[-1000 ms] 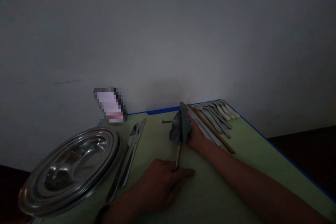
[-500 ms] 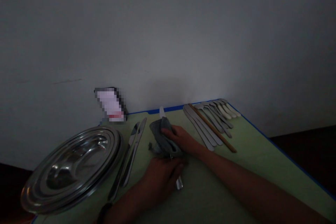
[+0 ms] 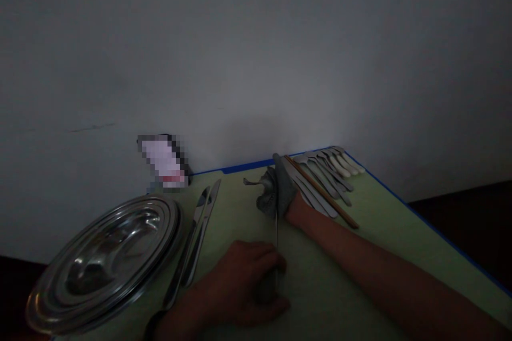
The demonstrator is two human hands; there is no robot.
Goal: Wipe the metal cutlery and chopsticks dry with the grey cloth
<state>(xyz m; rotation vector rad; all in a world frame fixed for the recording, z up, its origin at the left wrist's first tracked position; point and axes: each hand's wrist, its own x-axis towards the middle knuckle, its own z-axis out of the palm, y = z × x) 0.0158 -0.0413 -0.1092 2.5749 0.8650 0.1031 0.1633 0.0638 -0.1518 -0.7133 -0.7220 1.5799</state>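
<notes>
My left hand is closed on the lower end of a table knife, which shows edge-on as a thin upright line. Further up the knife, my right hand grips a grey cloth folded around the blade. Cloth hides most of the right fingers and the knife's tip. A loose corner of the cloth sticks out to the left. Several table knives and a pair of brown chopsticks lie just right of my right hand.
Stacked steel divided plates stand at the left, with two knives beside them. Several spoons and forks lie at the back right. A blurred-out phone leans on the wall behind the green, blue-edged table.
My right hand and the cloth have moved right and slightly away from me. The knife has turned from showing its flat side to edge-on. My left hand has shifted slightly nearer.
</notes>
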